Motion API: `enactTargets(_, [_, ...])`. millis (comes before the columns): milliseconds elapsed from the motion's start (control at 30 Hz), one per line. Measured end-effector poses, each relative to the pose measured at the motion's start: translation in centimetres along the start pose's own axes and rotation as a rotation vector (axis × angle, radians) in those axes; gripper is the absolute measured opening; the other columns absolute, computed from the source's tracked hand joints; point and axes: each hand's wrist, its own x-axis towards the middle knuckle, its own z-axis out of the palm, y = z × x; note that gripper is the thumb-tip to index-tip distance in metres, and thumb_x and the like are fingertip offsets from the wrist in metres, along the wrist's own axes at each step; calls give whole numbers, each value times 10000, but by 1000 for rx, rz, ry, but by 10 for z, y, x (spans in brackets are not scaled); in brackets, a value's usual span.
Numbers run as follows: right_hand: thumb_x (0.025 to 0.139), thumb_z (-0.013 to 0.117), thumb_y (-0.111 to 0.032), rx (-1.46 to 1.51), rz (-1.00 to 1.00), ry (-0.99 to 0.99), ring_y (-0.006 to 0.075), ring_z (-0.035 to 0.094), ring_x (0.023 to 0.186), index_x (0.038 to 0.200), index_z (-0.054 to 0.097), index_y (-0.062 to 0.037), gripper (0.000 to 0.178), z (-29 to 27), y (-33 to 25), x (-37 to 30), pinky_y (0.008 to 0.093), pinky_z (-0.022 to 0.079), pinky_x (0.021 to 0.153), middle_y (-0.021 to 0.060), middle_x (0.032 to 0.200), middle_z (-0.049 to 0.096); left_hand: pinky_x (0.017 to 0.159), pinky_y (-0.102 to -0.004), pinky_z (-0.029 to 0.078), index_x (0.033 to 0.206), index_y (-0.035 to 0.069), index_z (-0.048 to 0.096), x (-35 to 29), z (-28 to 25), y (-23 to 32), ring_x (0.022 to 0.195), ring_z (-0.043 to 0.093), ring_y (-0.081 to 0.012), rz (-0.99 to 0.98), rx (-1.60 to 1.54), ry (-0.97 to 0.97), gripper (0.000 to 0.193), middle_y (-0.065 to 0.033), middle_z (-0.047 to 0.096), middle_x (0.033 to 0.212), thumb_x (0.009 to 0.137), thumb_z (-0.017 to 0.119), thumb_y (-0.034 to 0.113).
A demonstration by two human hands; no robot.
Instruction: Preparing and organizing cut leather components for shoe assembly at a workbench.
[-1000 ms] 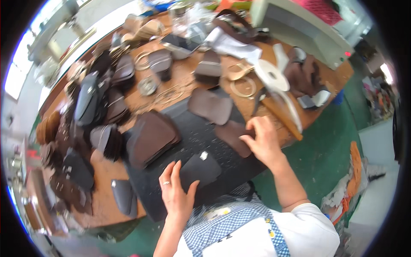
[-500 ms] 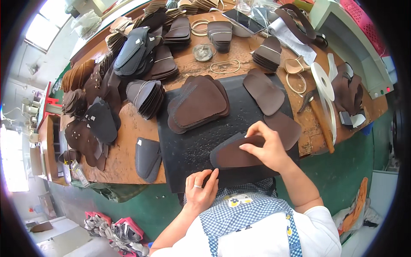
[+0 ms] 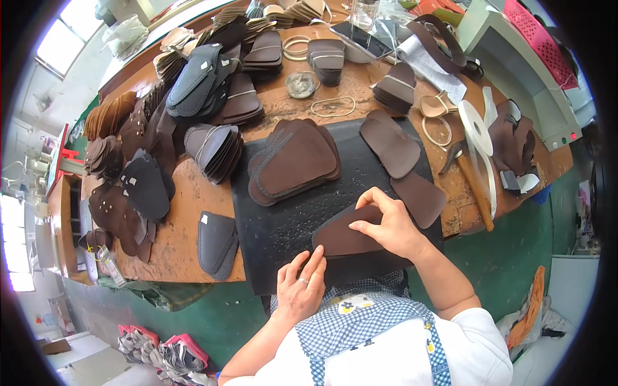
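A brown leather piece (image 3: 341, 235) with a rounded narrow end lies over a dark, grey-edged piece (image 3: 327, 225) at the front of the black mat. My right hand (image 3: 393, 228) is closed on the brown leather piece, thumb and fingers bent over its upper right part. My left hand (image 3: 301, 286) is at the mat's front edge, fingers apart, with one fingertip touching the brown piece's lower left end. Just beyond lies a stack of brown leather pieces (image 3: 299, 161). Two single brown pieces, one upper (image 3: 391, 145) and one lower (image 3: 421, 199), overlap to the right.
The black mat (image 3: 270, 257) is pitted. A hammer (image 3: 473, 186) and white tape roll (image 3: 476, 128) lie right of it. Dark pieces (image 3: 217, 244) and a tied bundle (image 3: 215, 151) lie left. Leather stacks (image 3: 264, 55), a round dish (image 3: 300, 84) and a grey machine housing (image 3: 534, 83) stand farther back.
The brown leather piece has shifted left and down over the dark piece, covering more of its narrow end. My left fingertip now rests on its edge. The whole view has shifted slightly.
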Motion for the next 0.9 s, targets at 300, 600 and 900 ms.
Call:
enactTargets(300, [845, 821, -53, -119, 127, -1, 113, 641, 757, 1129, 583, -13, 373, -24, 3, -1, 264, 546, 671, 57, 850, 656, 934, -400, 469, 1135, 25, 716, 4, -5, 3, 1206, 597, -296, -28, -37, 9, 369, -70, 667, 1396, 771, 706, -32])
enactTargets(600, [866, 792, -18, -190, -271, 125, 199, 740, 814, 1135, 641, -32, 308, -9, -6, -23, 314, 594, 716, 102, 919, 730, 1002, -430, 522, 1394, 31, 532, 81, -19, 16, 1026, 690, -339, -222, -295, 187, 675, -148, 696, 1205, 785, 823, 7])
enactTargets(900, [840, 801, -106, -692, -65, 535, 286, 682, 919, 1056, 671, -17, 267, -67, 21, -43, 381, 548, 833, 113, 981, 682, 984, -363, 506, 1255, -30, 653, 164, -57, -62, 1093, 665, -255, -416, -492, 236, 335, -156, 703, 1180, 933, 708, 46])
